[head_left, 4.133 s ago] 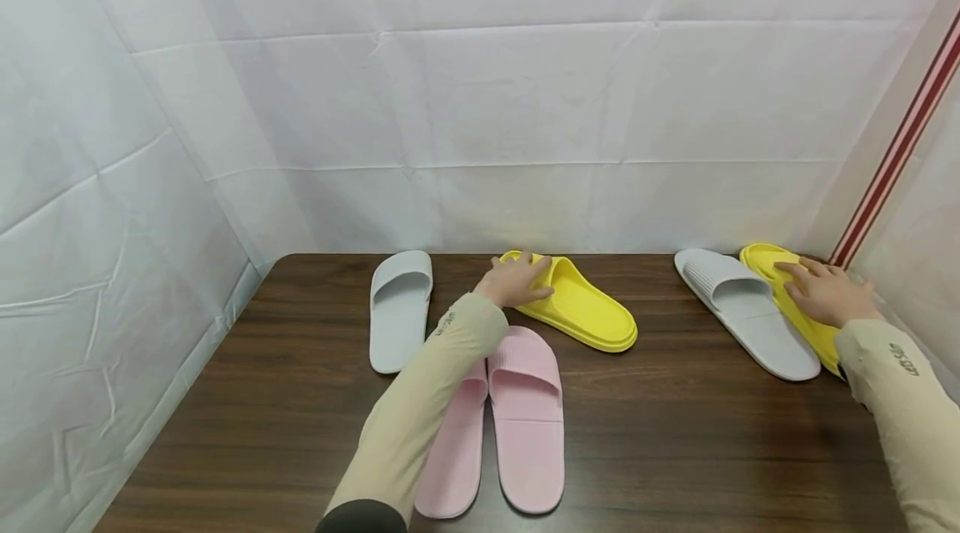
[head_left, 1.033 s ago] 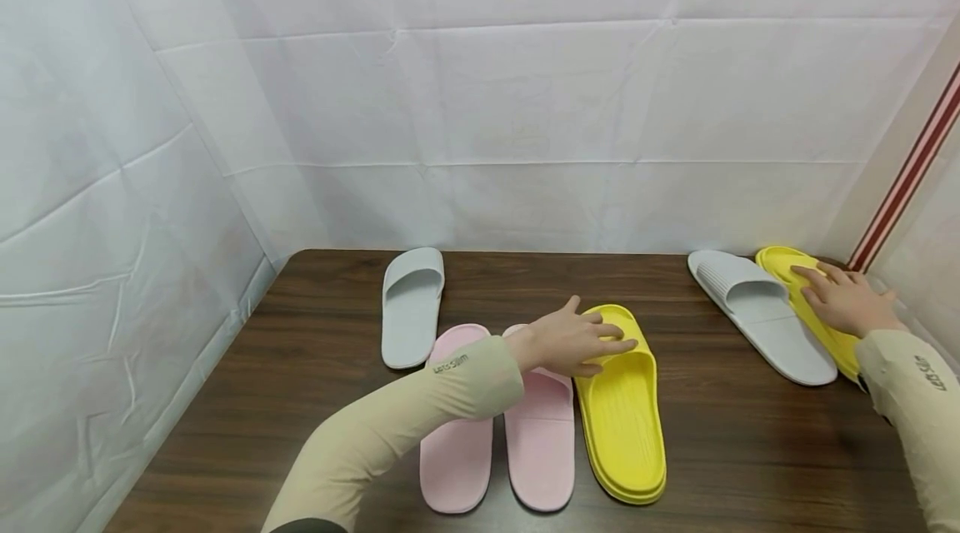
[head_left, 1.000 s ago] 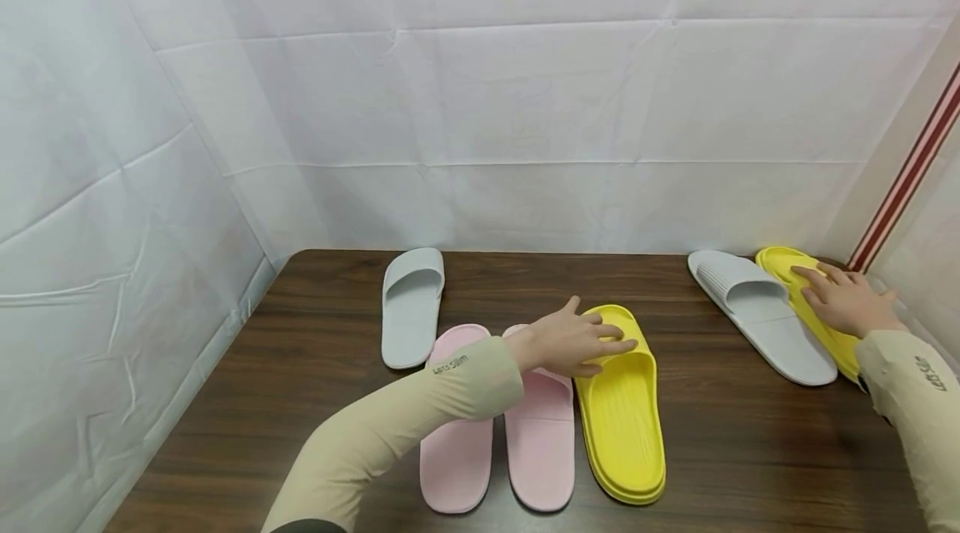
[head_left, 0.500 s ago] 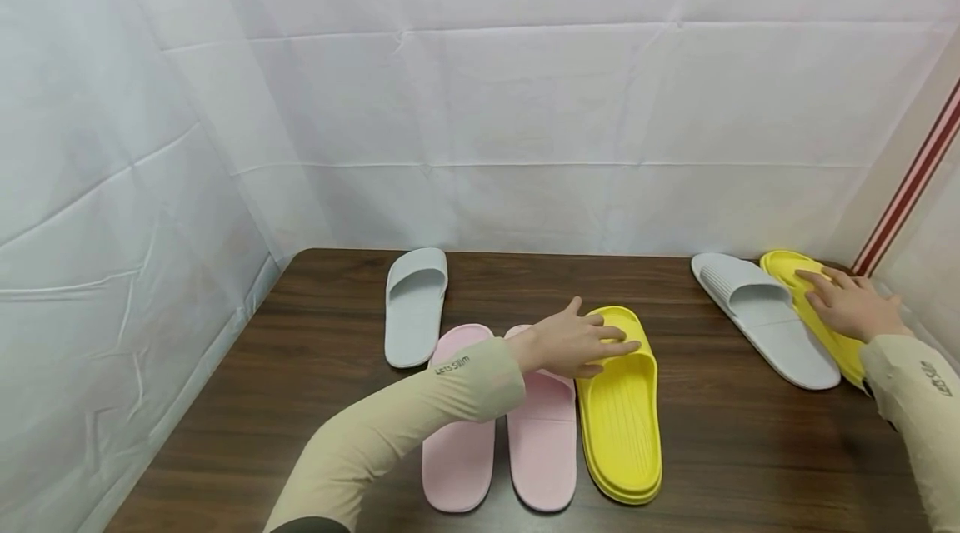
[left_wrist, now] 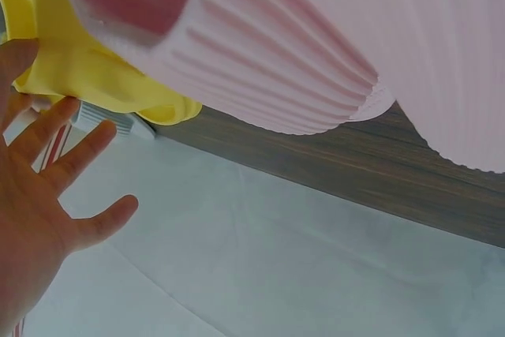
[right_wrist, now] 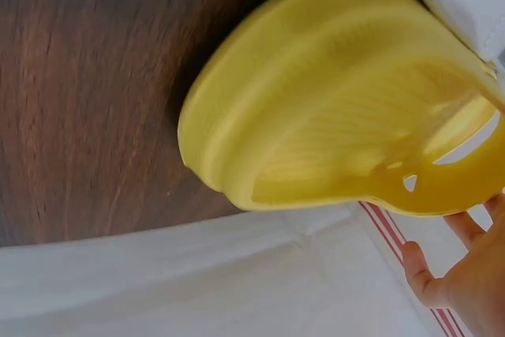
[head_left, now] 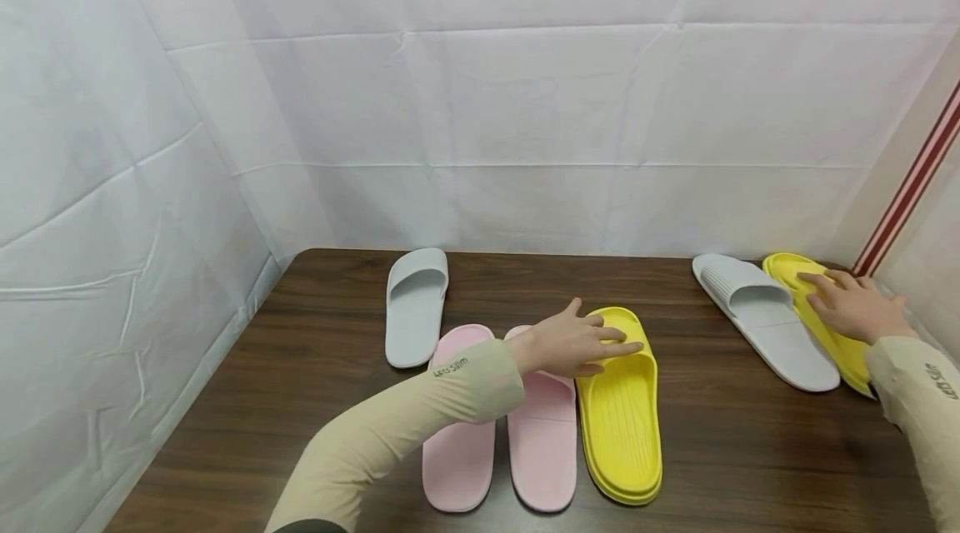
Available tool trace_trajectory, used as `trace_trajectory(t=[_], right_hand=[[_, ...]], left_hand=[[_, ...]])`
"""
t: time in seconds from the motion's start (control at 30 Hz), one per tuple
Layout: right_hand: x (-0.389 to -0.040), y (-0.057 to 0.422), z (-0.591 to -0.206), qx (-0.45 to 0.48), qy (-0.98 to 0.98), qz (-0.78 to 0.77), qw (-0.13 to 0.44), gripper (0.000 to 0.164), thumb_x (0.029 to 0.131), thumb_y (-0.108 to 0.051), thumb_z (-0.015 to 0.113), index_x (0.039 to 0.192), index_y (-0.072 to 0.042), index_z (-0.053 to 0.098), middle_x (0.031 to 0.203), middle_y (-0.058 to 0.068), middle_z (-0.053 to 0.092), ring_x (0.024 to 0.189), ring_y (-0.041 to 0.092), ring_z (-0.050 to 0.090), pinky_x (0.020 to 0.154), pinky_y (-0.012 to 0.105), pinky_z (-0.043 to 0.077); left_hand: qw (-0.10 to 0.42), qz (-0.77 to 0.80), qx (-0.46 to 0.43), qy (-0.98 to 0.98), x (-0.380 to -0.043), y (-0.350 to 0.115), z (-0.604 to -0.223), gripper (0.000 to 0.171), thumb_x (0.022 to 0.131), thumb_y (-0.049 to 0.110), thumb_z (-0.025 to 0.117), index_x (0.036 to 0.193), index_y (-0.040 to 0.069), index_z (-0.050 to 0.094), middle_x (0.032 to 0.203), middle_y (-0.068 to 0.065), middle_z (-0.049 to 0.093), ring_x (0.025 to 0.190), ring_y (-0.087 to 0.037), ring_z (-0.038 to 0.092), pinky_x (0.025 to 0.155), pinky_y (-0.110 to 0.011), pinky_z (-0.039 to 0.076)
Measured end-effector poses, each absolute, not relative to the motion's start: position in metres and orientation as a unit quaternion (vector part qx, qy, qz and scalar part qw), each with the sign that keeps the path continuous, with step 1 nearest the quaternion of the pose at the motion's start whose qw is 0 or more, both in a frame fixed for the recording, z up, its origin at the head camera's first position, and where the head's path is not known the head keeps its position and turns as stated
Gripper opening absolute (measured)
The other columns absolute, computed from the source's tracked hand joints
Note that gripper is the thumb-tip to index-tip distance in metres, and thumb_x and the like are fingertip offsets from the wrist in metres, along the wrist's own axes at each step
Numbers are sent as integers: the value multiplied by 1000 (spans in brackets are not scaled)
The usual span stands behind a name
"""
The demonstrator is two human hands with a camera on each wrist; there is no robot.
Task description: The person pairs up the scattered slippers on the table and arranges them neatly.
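My left hand (head_left: 573,343) touches the strap of a yellow slide slipper (head_left: 621,433) with its fingers spread. That slipper lies toe away, alongside a pink slipper (head_left: 543,458); a second pink slipper (head_left: 459,470) is partly under my left sleeve. In the left wrist view the fingertips (left_wrist: 99,136) are at the yellow strap, with the thumb apart. At the far right my right hand (head_left: 858,306) lies over the strap of the other yellow slipper (head_left: 837,345), covering part of it. The right wrist view shows the thumb (right_wrist: 418,270) held out beside that slipper (right_wrist: 316,108).
A grey slipper (head_left: 776,341) lies slanted against the right yellow one. Another grey slipper (head_left: 414,321) sits at the back left. The dark wooden table (head_left: 315,333) ends at a white sheet wall (head_left: 525,100), with a red-striped edge (head_left: 918,175) on the right.
Over four seconds, the middle yellow slipper moved from a slanted place at the back to straight beside the pink pair, my left hand with it. Both hands barely move in the last second.
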State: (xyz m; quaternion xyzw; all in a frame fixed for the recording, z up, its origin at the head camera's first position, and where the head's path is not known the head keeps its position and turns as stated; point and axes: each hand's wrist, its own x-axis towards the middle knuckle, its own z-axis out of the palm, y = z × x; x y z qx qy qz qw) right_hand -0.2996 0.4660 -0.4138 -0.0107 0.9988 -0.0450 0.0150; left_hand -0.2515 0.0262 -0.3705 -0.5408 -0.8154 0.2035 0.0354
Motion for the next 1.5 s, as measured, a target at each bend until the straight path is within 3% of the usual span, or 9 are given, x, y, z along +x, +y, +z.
trace_trajectory(t=[0.33, 0.6, 0.9, 1.3, 1.5], right_hand=[[-298, 472, -409, -26, 999, -35, 32, 65, 88, -60, 27, 127, -7, 34, 138, 29, 17, 112, 57, 16, 75, 80, 11], [-294, 477, -406, -31, 999, -10, 31, 58, 84, -60, 41, 111, -9, 37, 124, 32, 32, 102, 65, 23, 71, 75, 22], [-293, 483, -409, -41, 999, 14, 22, 60, 80, -63, 45, 106, -9, 39, 116, 34, 40, 92, 64, 33, 68, 73, 29], [-293, 490, -412, -50, 998, 9, 44, 79, 81, -63, 44, 126, 1, 33, 124, 43, 30, 109, 60, 27, 86, 70, 20], [-288, 494, -414, -32, 999, -8, 41, 83, 79, -64, 46, 127, 2, 32, 123, 40, 28, 106, 63, 23, 79, 73, 24]], left_hand=[[35, 198, -540, -817, -249, 25, -373, 59, 92, 38, 44, 143, 32, 15, 140, 10, 36, 119, -12, 43, 101, -50, 31], [39, 196, -540, -818, -250, 24, -374, 59, 92, 38, 45, 143, 32, 15, 140, 10, 37, 118, -11, 44, 101, -50, 31], [34, 192, -537, -820, -249, 21, -374, 59, 92, 38, 45, 143, 32, 16, 141, 10, 36, 118, -12, 44, 101, -50, 31], [29, 188, -537, -822, -250, 21, -376, 59, 92, 38, 44, 143, 32, 15, 142, 9, 34, 119, -12, 44, 101, -50, 31], [26, 187, -537, -822, -249, 22, -375, 59, 92, 38, 43, 143, 32, 15, 142, 9, 34, 119, -12, 44, 101, -50, 31]])
